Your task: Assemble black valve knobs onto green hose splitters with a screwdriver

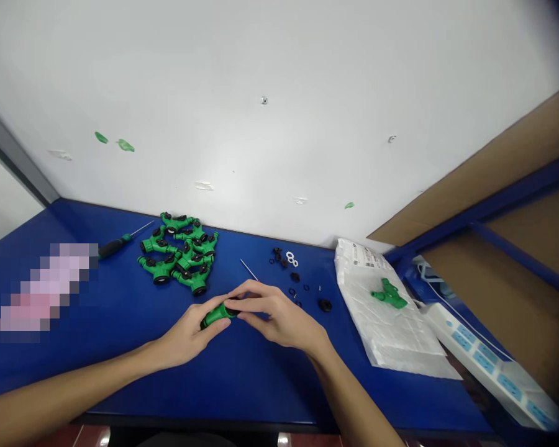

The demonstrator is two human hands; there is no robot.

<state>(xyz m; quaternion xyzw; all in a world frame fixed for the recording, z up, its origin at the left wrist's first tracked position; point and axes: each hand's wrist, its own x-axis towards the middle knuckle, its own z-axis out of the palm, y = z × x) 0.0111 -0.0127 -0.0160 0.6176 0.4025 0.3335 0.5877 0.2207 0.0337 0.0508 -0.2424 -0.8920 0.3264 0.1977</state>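
Note:
My left hand (186,335) is closed around a green plastic hose splitter (218,315), held low over the blue table near the middle. At its right end, the fingers of my right hand (279,320) are closed on a black part of the same splitter, and they cover much of it. Several green Y-shaped hose splitters (161,270) with black knobs lie grouped beyond my left hand. Just past my right hand, a thin screwdriver shaft (249,270) points away, its handle mostly hidden.
White rings (291,257), small black rings and a black cap (325,305) lie right of centre. A green splitter body (389,294) rests on a white plastic bag (370,335). A power strip (489,366) runs along the right edge. At left is a black-and-green screwdriver (114,248).

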